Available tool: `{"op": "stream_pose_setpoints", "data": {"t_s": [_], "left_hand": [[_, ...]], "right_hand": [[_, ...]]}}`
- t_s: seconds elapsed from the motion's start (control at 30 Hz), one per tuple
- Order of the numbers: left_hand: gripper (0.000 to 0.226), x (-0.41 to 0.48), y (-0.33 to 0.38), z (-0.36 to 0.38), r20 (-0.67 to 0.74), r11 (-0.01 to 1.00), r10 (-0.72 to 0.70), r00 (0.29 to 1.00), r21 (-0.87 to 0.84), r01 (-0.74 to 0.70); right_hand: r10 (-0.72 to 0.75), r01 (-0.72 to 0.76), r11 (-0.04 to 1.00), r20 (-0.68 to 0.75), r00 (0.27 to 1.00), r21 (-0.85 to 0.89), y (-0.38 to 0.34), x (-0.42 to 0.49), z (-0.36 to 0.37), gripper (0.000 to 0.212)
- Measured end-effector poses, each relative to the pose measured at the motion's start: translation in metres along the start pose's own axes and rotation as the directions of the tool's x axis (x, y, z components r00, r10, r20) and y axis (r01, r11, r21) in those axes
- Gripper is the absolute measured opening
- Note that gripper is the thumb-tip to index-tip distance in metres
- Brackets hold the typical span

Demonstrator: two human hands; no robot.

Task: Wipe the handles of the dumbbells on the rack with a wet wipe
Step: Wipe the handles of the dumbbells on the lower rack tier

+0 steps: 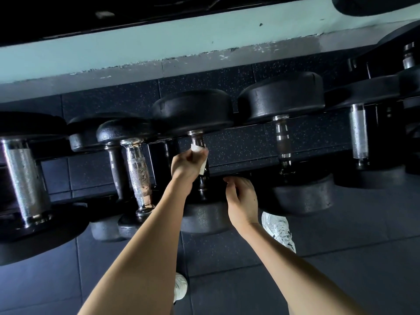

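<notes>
The wiping step is under way on the middle dumbbell (193,112) of the rack (254,169). The left hand (186,163) is clenched around that dumbbell's handle (196,138), with the white wet wipe (196,148) folded between palm and metal. A corner of the wipe shows above the fist and another edge below it. The hand sits on the upper half of the handle, so the dark lower stretch (203,183) toward the near head (204,218) looks not yet covered. The right hand (242,198) hovers just beside that near head with fingers loosely curled and nothing in them; whether it touches the rack rail cannot be told. The next move probably calls for sliding or twisting the wrapped fist down the handle to its lower collar, with the right hand free to steady the weight if it rolls. After that, the neighbouring dumbbell handle (283,137) to the right and the chrome knurled handle (138,169) to the left stand as candidates, though nothing shows which of them are already clean.
</notes>
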State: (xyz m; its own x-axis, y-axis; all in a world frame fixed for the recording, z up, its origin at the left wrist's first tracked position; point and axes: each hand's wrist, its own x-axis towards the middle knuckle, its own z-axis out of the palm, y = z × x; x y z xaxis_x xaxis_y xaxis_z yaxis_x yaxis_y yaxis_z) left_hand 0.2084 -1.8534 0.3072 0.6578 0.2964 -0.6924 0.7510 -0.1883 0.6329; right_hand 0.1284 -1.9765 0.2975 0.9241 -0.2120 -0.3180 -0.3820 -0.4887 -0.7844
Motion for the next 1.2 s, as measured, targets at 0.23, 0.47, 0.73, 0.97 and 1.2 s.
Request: {"op": "stream_pose_setpoints", "data": {"t_s": [0.23, 0.47, 0.73, 0.97, 1.2], "left_hand": [[0.03, -0.004, -0.017, -0.002, 0.027, 0.936, -0.111, 0.993, 0.34, 0.095], [0.024, -0.02, -0.012, -0.01, 0.02, 0.75, -0.058, 0.998, 0.661, 0.03], [0.035, -0.069, 0.018, -0.046, 0.124, 0.878, 0.153, 0.98, 0.439, -0.192], [0.012, -0.12, 0.027, -0.102, 0.065, 0.937, 0.23, 0.971, 0.255, -0.239], [0.011, -0.129, 0.028, -0.157, 0.175, 0.787, 0.36, 0.916, 0.47, -0.399]], "right_hand": [[0.0, 0.0, 1.0, 0.002, 1.0, -0.01, -0.001, 0.0, 0.0, 0.045], [0.007, -0.007, 1.0, 0.005, 1.0, 0.005, -0.003, -0.001, -0.002, 0.034], [0.216, -0.226, 0.971, 0.119, 0.969, 0.083, -0.036, -0.003, -0.032, 0.017], [0.181, -0.273, 0.901, 0.278, 0.943, 0.338, -0.113, -0.037, -0.035, 0.008], [0.281, -0.531, 0.695, 0.497, 0.821, 0.485, -0.187, -0.069, -0.001, 0.018]]}}
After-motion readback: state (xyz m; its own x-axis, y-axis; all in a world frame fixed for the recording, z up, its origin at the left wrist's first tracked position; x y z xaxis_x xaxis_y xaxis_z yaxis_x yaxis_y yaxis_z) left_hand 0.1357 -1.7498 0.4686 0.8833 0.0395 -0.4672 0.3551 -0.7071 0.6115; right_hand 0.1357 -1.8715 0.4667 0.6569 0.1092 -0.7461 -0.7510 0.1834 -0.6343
